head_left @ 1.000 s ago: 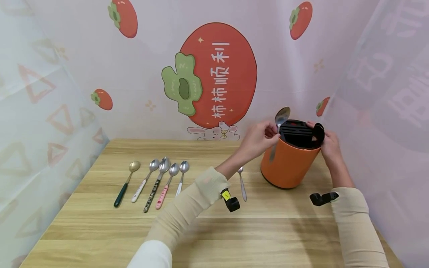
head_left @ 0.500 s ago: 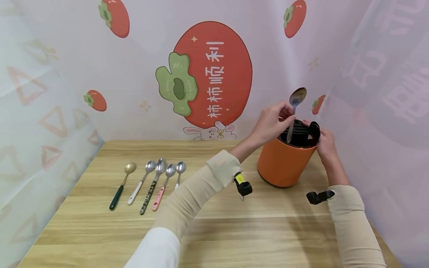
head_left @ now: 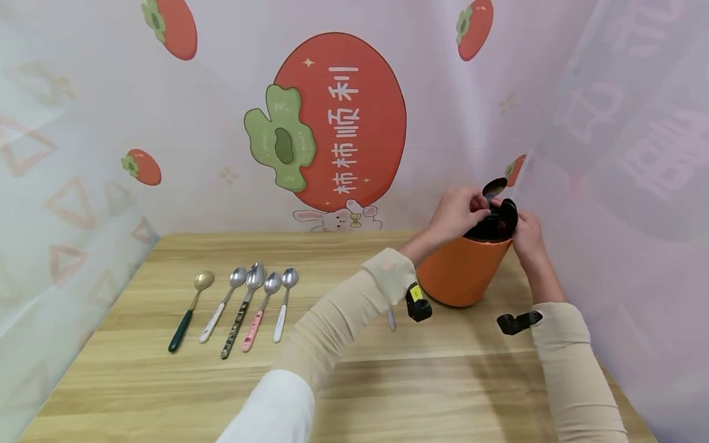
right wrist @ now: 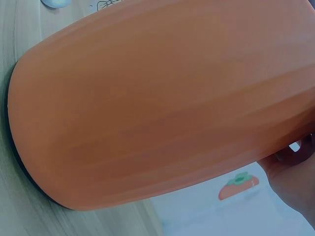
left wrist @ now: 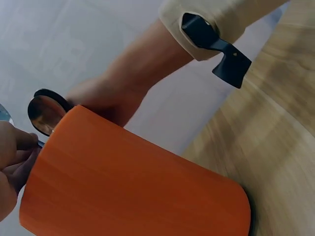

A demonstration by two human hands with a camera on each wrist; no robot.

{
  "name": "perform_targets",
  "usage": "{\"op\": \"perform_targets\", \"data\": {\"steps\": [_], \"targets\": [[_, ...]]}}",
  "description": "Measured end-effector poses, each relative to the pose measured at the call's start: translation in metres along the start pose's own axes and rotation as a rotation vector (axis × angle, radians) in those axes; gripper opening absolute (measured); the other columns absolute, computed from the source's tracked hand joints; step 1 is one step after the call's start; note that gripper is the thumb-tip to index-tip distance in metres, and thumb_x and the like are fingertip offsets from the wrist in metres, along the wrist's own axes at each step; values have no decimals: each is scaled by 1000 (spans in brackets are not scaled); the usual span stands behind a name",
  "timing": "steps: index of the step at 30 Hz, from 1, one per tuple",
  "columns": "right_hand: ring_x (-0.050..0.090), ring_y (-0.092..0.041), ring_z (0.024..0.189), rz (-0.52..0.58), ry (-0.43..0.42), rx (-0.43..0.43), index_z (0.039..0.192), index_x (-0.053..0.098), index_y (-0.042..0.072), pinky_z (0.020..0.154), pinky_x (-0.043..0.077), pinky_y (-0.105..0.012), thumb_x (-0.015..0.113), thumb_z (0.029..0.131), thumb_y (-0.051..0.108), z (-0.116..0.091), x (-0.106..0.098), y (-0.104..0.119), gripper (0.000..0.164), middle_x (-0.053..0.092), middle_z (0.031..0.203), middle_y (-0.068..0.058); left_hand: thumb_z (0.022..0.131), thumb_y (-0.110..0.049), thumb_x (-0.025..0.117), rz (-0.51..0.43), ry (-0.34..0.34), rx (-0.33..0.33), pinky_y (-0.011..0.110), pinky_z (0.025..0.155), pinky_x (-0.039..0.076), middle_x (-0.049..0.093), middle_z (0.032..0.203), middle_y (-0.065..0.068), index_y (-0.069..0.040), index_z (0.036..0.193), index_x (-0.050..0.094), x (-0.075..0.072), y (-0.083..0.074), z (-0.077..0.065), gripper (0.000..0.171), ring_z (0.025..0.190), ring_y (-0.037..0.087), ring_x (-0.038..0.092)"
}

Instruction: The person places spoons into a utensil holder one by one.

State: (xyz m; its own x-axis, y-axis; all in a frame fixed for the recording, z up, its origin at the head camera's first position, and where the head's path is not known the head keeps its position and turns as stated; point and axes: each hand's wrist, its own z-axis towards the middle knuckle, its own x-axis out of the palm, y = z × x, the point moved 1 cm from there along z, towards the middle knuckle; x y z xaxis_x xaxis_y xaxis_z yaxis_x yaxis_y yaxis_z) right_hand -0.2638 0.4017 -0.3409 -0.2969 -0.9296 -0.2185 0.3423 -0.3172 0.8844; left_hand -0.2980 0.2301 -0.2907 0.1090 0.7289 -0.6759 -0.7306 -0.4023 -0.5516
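My left hand [head_left: 460, 212] pinches a spoon [head_left: 495, 187] by its handle over the mouth of an orange utensil holder [head_left: 464, 271]. The spoon stands bowl up, its lower handle hidden by the fingers and the holder's black inside. My right hand [head_left: 528, 239] grips the holder at the right side of its rim, close to a curved black piece [head_left: 508, 215]. In the left wrist view, the left fingertips [left wrist: 22, 160] are right at the rim. The right wrist view shows the holder's orange wall [right wrist: 147, 108] with the right hand [right wrist: 293, 179] against it.
Several spoons lie side by side on the left of the wooden table [head_left: 166, 394], among them a gold one with a green handle [head_left: 180, 331] and one with a pink handle [head_left: 252, 330]. Another spoon's handle [head_left: 391, 320] shows beside the left wrist. A printed curtain [head_left: 432, 123] stands behind.
My left hand lifted the spoon from beside the holder's left rim, moved it right over the opening, then lowered it. The right hand has stayed at the rim.
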Motion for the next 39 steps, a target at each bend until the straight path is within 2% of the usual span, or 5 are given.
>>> {"op": "perform_targets", "data": {"steps": [7, 14, 21, 27, 39], "targets": [[53, 5, 98, 22, -15, 27, 107, 70, 21, 84, 37, -7, 45, 99, 27, 1, 5, 2, 27, 64, 98, 23, 85, -20, 69, 70, 24, -41, 10, 68, 44, 69, 84, -7, -15, 87, 69, -1, 2, -2, 6, 79, 0, 61], [47, -3, 122, -93, 55, 18, 127, 53, -4, 95, 33, -7, 39, 100, 31, 0, 7, 3, 46, 57, 130, 5, 87, -16, 65, 134, 29, -62, 12, 73, 45, 68, 88, -7, -14, 92, 68, -10, 5, -12, 6, 83, 3, 61], [39, -11, 131, -128, 51, 48, 129, 51, -4, 104, 30, -14, 36, 101, 31, -6, 9, 16, 48, 51, 137, 0, 90, -13, 61, 22, -82, -44, 10, 71, 45, 68, 92, -2, -11, 97, 65, -32, 20, -31, 8, 82, 4, 62], [40, -10, 130, -115, 53, 44, 128, 50, -8, 96, 31, -5, 37, 101, 28, -12, 12, 30, 47, 52, 136, 0, 90, -9, 59, -137, -194, -53, 9, 71, 47, 68, 88, 2, -6, 95, 64, -49, 40, -52, 8, 79, 6, 62], [39, -11, 132, -121, 51, 61, 129, 49, -8, 93, 31, -2, 38, 101, 30, -14, 11, 32, 48, 54, 133, 7, 86, -7, 65, -176, -188, -192, 13, 65, 50, 67, 83, 5, -3, 90, 66, -53, 74, -94, 6, 73, 9, 62]]}}
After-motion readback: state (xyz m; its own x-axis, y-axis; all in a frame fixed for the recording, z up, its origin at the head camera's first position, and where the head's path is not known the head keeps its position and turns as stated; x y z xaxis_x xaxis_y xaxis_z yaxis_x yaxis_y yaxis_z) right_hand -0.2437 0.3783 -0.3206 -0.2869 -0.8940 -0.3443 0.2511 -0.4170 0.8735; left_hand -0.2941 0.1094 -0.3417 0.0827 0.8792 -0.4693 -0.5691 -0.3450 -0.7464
